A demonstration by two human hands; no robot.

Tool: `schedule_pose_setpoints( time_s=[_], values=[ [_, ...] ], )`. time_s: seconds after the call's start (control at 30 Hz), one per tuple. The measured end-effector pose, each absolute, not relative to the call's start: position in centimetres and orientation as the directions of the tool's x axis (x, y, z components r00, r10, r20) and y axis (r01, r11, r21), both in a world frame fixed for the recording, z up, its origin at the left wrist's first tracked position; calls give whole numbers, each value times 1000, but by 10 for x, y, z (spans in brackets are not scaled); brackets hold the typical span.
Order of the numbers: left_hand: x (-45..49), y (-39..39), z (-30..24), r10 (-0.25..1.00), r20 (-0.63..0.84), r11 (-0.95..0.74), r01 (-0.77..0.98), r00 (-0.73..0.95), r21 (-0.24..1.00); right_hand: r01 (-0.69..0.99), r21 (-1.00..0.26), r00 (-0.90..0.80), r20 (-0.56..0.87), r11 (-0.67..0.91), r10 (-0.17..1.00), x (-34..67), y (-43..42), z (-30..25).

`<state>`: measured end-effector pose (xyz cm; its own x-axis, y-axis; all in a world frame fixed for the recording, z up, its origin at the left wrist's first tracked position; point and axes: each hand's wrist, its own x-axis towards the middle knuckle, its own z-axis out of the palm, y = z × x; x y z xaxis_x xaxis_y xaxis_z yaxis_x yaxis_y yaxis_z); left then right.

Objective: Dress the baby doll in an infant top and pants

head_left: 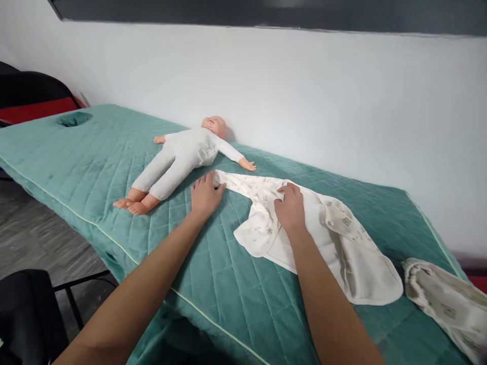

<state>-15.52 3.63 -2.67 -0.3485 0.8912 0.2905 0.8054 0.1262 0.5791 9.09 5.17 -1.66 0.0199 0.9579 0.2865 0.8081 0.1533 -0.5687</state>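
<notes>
A white baby shirt (262, 215) with small printed motifs lies spread on the green quilted bed cover, one sleeve stretched toward the left. At that sleeve's cuff is my left hand (205, 195), its fingers and thumb closed about the fabric edge. My right hand (292, 208) rests on the shirt's upper body, fingers bent and thumb apart, touching the cloth. Behind the sleeve, a baby doll (186, 149) in a white cloth body lies on its back, head near the wall and feet toward the front left. Its near arm reaches out just above the sleeve.
A second pale printed garment (449, 299) lies bunched at the right edge. The green bed cover (125, 147) has a face hole (74, 119) at the far left. A white wall (304, 101) borders the bed's back. A black chair (30, 309) stands at the lower left.
</notes>
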Motion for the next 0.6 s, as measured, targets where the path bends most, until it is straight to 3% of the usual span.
schedule_pose_setpoints(
  time_s=[0.17,0.37,0.47,0.6],
  values=[
    [-176,47,-20,946,253,-104,553,-201,827,827,-560,77,199,49,977,98,50,-6],
    [-193,61,-23,980,193,-143,486,-55,862,878,-474,131,97,-70,987,103,46,1],
    [-197,69,-25,952,289,-226,411,-97,883,871,-485,137,88,-78,987,106,48,0],
    [-199,74,-30,892,335,-241,307,-303,921,858,-508,141,100,-72,985,109,51,-4]
  ],
)
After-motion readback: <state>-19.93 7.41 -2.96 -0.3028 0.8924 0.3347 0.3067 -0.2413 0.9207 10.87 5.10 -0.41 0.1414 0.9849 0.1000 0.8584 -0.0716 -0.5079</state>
